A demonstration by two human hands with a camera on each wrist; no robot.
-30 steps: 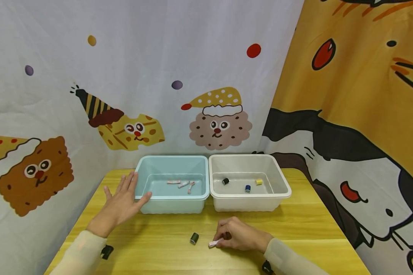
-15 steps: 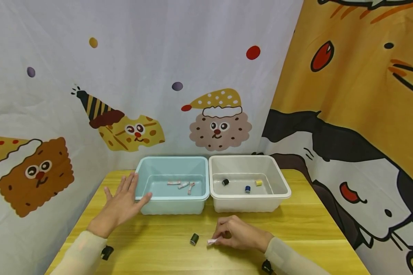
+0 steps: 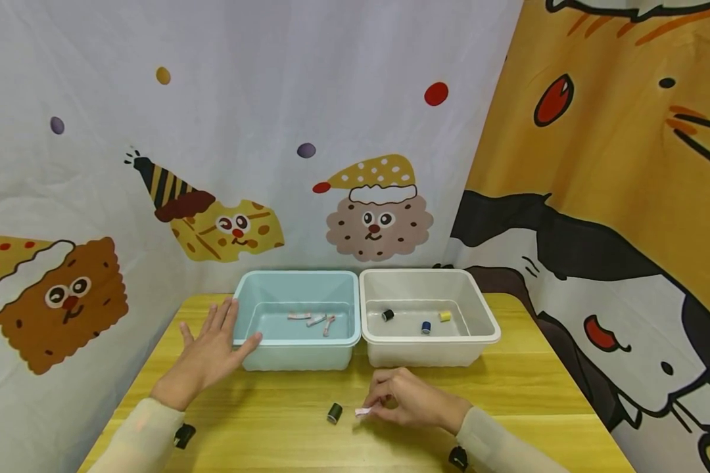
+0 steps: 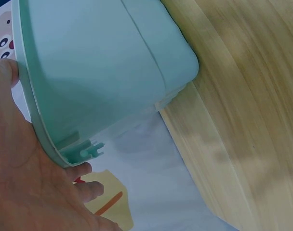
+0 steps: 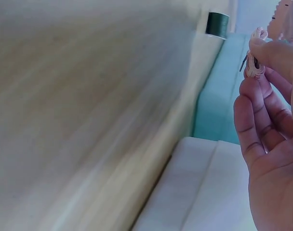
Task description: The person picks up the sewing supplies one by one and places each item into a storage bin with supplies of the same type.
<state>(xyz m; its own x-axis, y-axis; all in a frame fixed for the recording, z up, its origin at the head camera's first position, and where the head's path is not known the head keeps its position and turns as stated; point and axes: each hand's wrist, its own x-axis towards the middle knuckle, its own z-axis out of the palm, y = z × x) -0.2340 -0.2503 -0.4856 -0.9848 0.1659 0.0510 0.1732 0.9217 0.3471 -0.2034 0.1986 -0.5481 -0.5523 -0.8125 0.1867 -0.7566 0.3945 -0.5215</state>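
Between the thumb and fingertips of our right hand [image 3: 411, 404] we pinch a small pink-and-white bundle of cord [image 3: 363, 412], its loops sticking out past the fingers on the left. That hand is clamped on the bundle; in the right wrist view we see its other fingers loosely bent beneath. Just left of the right hand, a dark green spool of thread [image 3: 334, 413] stands on the wood-grain desk [image 3: 260, 433], near the bundle but apart from it. Farther left and ahead, our left hand [image 3: 207, 361] lies with its fingers apart against the left side of the light blue bin [image 3: 298, 358], the thumb across its near corner; we touch the bin without gripping it. To the right of the left hand, inside that bin, we see three similar bundles [image 3: 299, 316] lying close together. Straight ahead of the right hand sits the white bin [image 3: 426, 355], just beside the blue one, holding a black spool [image 3: 388, 315], a blue spool [image 3: 426, 327] and a yellow spool [image 3: 445, 316]. Beyond both hands hangs a pale cloth [image 3: 242, 98] printed with cartoon faces.
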